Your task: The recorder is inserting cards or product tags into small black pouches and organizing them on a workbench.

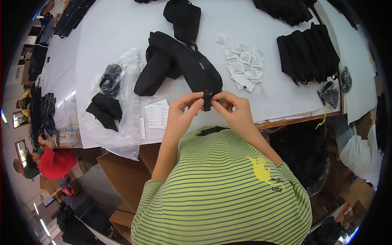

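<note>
Close to my body, at the table's near edge, I pinch a short black strap between both hands. The fingertips of my left hand are closed on its left side, and those of my right hand on its right side. A small orange spot shows at the top of the strap. Just beyond my fingers lies a long black fabric pouch with small pale lettering. The strap meets the near end of this pouch; my fingers hide how it is joined. Another black pouch lies partly under it.
Farther off is another black pouch. White paper tags lie scattered to the right, near a row of black pouches. Clear plastic bags, black pieces and printed slips are at left. Cardboard boxes stand below.
</note>
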`<move>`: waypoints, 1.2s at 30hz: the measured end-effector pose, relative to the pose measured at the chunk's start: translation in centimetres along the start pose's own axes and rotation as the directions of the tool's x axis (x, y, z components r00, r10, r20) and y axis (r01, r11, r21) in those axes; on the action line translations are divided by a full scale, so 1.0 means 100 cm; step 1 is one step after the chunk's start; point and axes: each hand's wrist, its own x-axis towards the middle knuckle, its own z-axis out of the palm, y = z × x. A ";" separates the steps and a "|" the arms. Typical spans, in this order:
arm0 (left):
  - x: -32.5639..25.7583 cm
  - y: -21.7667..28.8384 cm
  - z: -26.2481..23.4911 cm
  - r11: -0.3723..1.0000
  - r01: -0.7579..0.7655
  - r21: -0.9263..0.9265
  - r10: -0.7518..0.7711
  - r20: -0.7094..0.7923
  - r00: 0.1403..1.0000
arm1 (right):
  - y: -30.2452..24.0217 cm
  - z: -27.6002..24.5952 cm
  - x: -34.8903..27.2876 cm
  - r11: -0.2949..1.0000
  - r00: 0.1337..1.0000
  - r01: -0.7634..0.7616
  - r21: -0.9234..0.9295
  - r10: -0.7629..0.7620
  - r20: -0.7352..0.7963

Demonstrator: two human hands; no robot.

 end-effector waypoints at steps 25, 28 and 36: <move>-0.019 0.035 0.002 0.862 -0.047 -0.504 0.135 0.139 0.981 | -0.030 -0.036 -0.004 0.788 0.985 -0.114 0.606 0.010 0.172; -0.023 0.044 0.010 0.933 -0.040 -0.359 0.100 0.151 0.984 | -0.030 -0.034 -0.006 0.754 0.977 -0.142 0.641 0.003 0.212; -0.024 0.043 0.020 0.971 -0.057 -0.233 0.091 0.136 0.987 | -0.044 -0.019 -0.015 0.750 0.977 -0.060 0.659 -0.091 0.192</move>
